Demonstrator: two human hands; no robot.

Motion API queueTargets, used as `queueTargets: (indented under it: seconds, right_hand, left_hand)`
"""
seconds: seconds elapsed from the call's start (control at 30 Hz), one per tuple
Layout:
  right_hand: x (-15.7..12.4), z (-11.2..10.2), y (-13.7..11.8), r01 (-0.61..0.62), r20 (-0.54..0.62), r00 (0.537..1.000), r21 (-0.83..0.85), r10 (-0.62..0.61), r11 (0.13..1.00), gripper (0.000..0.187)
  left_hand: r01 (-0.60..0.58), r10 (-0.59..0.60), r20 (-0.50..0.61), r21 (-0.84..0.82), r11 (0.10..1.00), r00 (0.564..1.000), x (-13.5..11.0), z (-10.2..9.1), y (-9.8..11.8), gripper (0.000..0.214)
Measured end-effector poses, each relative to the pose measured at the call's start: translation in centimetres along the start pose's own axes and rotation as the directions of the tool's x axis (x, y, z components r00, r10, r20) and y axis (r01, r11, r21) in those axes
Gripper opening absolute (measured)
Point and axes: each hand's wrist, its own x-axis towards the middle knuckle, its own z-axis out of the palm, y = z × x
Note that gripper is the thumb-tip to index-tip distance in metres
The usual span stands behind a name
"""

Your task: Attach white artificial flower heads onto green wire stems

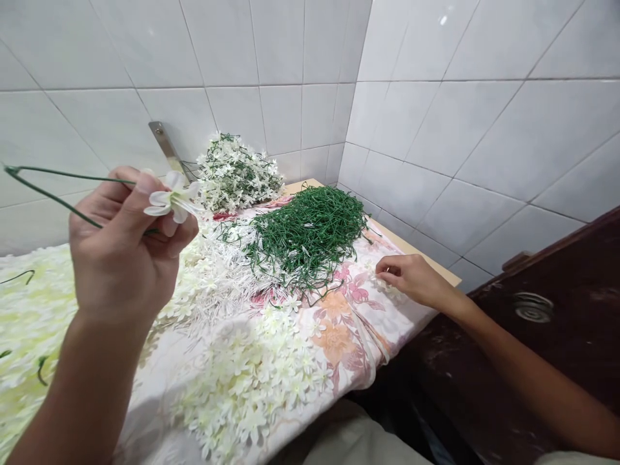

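Observation:
Raised at the left, my left hand (130, 239) is closed on an artificial flower stem (62, 173). The green stem bends back in a loop to the left, and a white flower (172, 199) with thin stamens shows at the fingertips. My right hand (409, 276) is low at the table's right side, thumb and fingers pinched together over a few small white blossoms (387, 287). Whatever sits between those fingertips is too small to make out. Near it lies a heap of green stems (314, 229), with white stamens (227, 278) spread along its left side.
Loose white petals (261, 381) form a pile at the table's front edge, and more yellowish-white petals (33, 323) cover the left. Finished-looking white flowers (237, 174) are heaped at the back by the tiled wall (232, 51). A flowered cloth (339, 323) covers the table. Dark wooden furniture (571, 303) stands at right.

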Motion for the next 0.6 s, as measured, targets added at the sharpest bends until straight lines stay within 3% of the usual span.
queueTargets:
  seconds: [0.1, 0.27, 0.33, 0.47, 0.6]
  right_hand:
    - [-0.2, -0.4, 0.1, -0.034, 0.036, 0.999, 0.103, 0.03, 0.994, 0.016]
    - [-0.4, -0.2, -0.1, -0.11, 0.266, 0.963, 0.216, 0.049, 0.97, 0.015]
    - [-0.4, 0.2, -0.1, -0.064, 0.233, 0.972, 0.153, 0.027, 0.986, 0.013]
    - [-0.3, 0.8, 0.2, 0.044, 0.049, 0.998, 0.007, -0.045, 0.999, 0.01]
    - [-0.6, 0.9, 0.6, 0.081, 0.067, 0.995, -0.043, -0.078, 0.996, 0.012]
  left_hand:
    - [0.012, -0.012, 0.037, 0.002, 1.0, 0.999, 0.0, -0.3, -0.2, 0.022]
    - [0.041, -0.041, 0.098, 0.0, 0.999, 0.994, -0.3, -0.6, -0.5, 0.026]
    - [0.046, -0.045, 0.127, -0.003, 0.999, 0.991, -0.3, -0.5, -0.6, 0.026]
    - [0.034, -0.032, 0.176, -0.007, 0.999, 0.984, -0.4, -0.4, -0.7, 0.024]
    - [-0.002, 0.001, 0.176, 0.004, 1.0, 0.984, -0.5, -0.5, -0.8, 0.023]
